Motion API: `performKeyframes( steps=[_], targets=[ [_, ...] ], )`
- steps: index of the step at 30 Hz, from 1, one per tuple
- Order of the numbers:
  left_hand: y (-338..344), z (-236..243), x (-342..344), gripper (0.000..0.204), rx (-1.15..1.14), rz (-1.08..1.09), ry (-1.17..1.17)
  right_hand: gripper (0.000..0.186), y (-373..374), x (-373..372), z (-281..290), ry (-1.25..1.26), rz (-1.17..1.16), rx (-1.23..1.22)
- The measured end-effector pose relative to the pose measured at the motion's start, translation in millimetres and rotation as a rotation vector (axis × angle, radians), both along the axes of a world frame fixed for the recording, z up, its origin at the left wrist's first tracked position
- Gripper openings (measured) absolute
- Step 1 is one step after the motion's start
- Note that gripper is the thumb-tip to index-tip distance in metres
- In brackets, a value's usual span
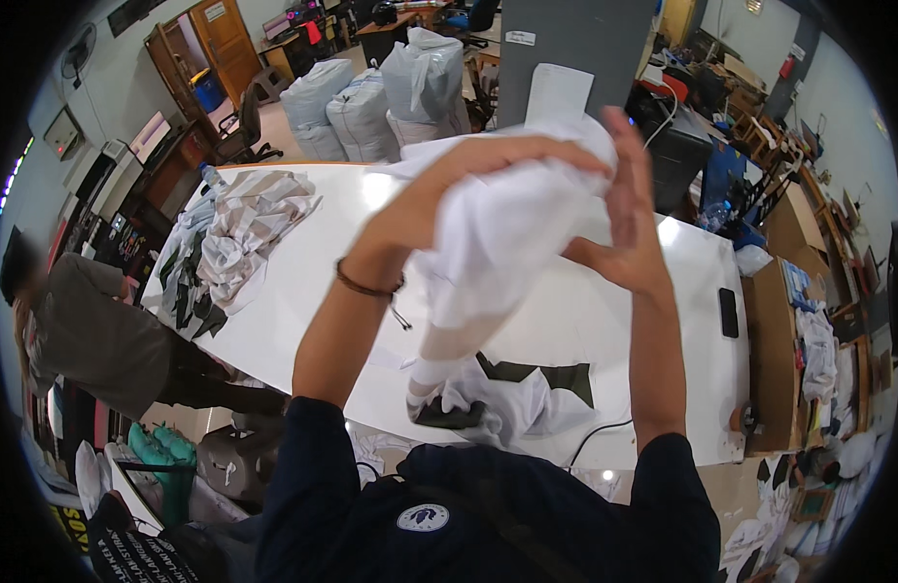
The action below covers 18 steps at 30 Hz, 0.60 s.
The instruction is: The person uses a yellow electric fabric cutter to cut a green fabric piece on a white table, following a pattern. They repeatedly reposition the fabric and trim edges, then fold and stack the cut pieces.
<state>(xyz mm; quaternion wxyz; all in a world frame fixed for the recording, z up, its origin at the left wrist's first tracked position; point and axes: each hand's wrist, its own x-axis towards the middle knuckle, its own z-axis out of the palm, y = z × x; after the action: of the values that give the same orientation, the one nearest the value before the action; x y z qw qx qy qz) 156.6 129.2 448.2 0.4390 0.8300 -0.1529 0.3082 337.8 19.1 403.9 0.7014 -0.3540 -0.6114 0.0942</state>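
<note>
White desk (702, 389) in a cluttered workroom — white cloth with beige bands (512, 228) held up over it.
The left hand (488, 154) curls its grip over the bunched cloth; the right hand (636, 219) is spread wide, fingers raised beside it — blur hides any contact. Green-and-white fabric (541, 396) lies below.

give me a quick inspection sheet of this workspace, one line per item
surface: white table, glossy, partly covered
job's things: white and beige cloth, raised and motion-blurred; dark green and white fabric at the near edge
clutter: crumpled fabric pile at the left; black phone at the right
hands: left hand on the raised cloth; right hand open beside it, contact unclear
cables: black cable at the near edge
surroundings: stuffed sacks beyond the table; another person at left
</note>
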Motion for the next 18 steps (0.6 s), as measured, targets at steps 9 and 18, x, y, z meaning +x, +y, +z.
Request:
performKeyframes(
  steps=[9,18],
  targets=[
    [-48,-220,-5,0.091,-0.278,0.474,0.048,0.019,13,20,20,0.192,-0.036,-0.008],
    [-48,-265,-100,0.050,-0.212,0.635,0.534,0.030,-78,105,60,0.370,-0.158,0.134]
  ],
)
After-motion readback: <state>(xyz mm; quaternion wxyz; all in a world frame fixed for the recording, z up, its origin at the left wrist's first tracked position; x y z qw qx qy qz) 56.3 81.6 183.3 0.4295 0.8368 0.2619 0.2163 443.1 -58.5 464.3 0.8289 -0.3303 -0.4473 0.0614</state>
